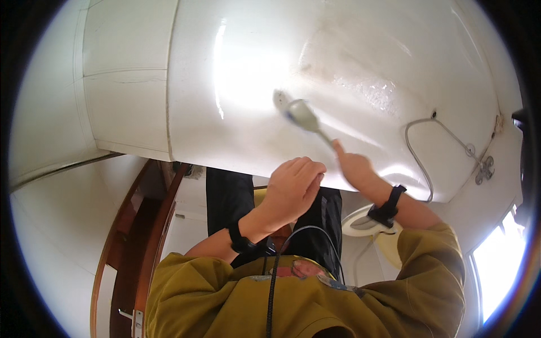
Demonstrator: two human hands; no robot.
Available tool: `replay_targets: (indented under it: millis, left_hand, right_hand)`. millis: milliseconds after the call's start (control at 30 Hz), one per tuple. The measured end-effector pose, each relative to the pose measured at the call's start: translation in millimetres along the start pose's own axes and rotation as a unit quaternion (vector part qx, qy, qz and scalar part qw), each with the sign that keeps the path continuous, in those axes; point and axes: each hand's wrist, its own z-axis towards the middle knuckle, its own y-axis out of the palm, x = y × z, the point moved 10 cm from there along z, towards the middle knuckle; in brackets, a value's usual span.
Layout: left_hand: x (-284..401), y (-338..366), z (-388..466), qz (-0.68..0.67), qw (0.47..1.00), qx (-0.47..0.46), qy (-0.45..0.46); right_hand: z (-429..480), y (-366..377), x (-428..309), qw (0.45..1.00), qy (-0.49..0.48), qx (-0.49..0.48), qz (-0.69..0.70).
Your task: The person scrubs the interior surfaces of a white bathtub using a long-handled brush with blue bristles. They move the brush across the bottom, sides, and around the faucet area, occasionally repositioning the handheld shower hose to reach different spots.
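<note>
My right hand (357,169) is closed around the thin handle of a pale long-handled scrub brush (306,118), its thumb laid along the handle. The brush is blurred and slants up and left over the inside of a white bathtub (236,143). Just beyond its head shows a pale oval piece (280,99), and I cannot tell whether it belongs to the brush. My left hand (293,186) is curled shut by the near rim of the tub, left of my right hand, with nothing visible in it. Wet, shiny patches and brownish stains mark the tub surface.
A grey shower hose (410,143) loops inside the tub at the right, near a round drain fitting (434,114) and a metal tap handle (484,170). A toilet seat (359,228) is at the lower right. A brown door (154,253) stands at the lower left. A dark cable hangs before me.
</note>
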Motion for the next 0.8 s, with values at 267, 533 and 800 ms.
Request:
replay_targets:
  millis: [267, 533, 800]
  left_hand:
    - [-1.5, 10.2, -5.0, 0.005, 0.999, -0.042, -0.005]
    - [3.5, 7.9, -3.4, 0.011, 1.0, -0.028, 0.009]
    - [-6.4, 10.2, -7.8, 0.013, 0.998, -0.057, -0.025]
  right_hand:
    - [-37.5, 14.7, 99.2, 0.993, -0.006, -0.007, -0.121]
    - [76.7, -29.6, 6.5, 0.996, -0.05, 0.053, -0.054]
    - [-81.7, 18.4, 181.2, 0.984, 0.071, -0.075, -0.146]
